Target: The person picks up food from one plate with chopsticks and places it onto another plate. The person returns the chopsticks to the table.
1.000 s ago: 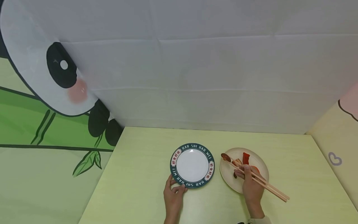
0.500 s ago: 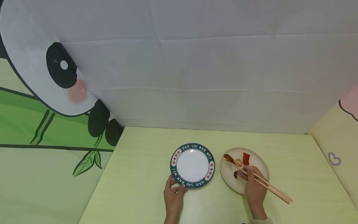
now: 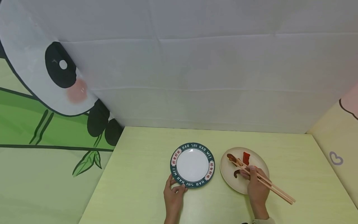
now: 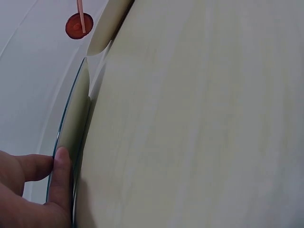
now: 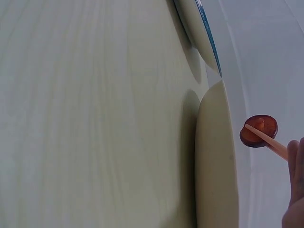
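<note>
In the head view my right hand (image 3: pixel 258 189) holds a pair of light wooden chopsticks (image 3: pixel 279 193). Their tips pinch a round brown piece of food, like a mushroom cap (image 3: pixel 231 157), above the left part of a cream plate (image 3: pixel 228 180); the right wrist view shows this cap (image 5: pixel 260 130) higher than the plate's rim (image 5: pixel 216 156). On that plate lie a red piece (image 3: pixel 246 158) and a dark curved piece (image 3: pixel 236 173); my hand partly hides the rest. My left hand (image 3: pixel 174 199) pinches the lower-left rim of a white plate with a green lettered border (image 3: pixel 192 165).
Both plates stand side by side on a pale yellow-green table (image 3: pixel 134 180), a narrow gap between them. Behind the table rises a plain grey-white backdrop (image 3: pixel 207 68). A wall with a cartoon panda (image 3: pixel 36 62) is at left, a cream wall (image 3: pixel 332 137) at right.
My right hand has moved to the right, carrying the chopsticks and mushroom cap from the cream plate's left rim to further over that plate. My left hand stays on the green-bordered plate.
</note>
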The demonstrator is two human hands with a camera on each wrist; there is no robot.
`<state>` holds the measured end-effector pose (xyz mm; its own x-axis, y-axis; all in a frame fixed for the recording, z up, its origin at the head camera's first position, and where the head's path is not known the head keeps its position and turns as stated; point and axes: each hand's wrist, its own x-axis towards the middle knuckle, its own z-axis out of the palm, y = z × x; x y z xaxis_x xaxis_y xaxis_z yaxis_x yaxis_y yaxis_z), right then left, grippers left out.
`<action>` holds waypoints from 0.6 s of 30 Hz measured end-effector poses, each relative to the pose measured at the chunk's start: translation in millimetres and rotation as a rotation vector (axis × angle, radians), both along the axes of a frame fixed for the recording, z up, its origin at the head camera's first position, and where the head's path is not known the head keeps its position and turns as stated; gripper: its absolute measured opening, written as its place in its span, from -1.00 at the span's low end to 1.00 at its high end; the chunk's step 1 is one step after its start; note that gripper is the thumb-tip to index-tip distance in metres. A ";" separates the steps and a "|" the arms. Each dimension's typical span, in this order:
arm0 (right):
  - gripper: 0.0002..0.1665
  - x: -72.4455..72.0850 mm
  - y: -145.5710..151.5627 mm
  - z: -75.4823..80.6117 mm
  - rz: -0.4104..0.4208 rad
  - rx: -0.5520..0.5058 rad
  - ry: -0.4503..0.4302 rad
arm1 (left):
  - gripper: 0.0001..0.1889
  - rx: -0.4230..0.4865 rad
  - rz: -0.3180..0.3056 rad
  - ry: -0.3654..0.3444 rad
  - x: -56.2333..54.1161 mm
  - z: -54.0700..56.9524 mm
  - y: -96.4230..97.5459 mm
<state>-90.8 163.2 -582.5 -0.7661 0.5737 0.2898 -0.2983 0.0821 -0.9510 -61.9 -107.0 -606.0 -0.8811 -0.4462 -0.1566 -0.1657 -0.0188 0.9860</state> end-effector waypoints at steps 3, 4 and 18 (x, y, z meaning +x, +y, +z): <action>-0.72 -0.7 1.5 -1.6 0.004 -0.017 0.013 | -0.15 0.002 0.002 0.002 -0.2 0.0 -0.2; -0.73 -0.9 2.0 -2.1 0.004 -0.021 0.015 | -0.15 0.003 0.002 0.001 -0.2 0.0 -0.2; -0.71 -2.3 7.8 -0.3 0.000 -0.045 0.029 | -0.16 0.021 -0.001 0.012 0.6 -0.4 -1.1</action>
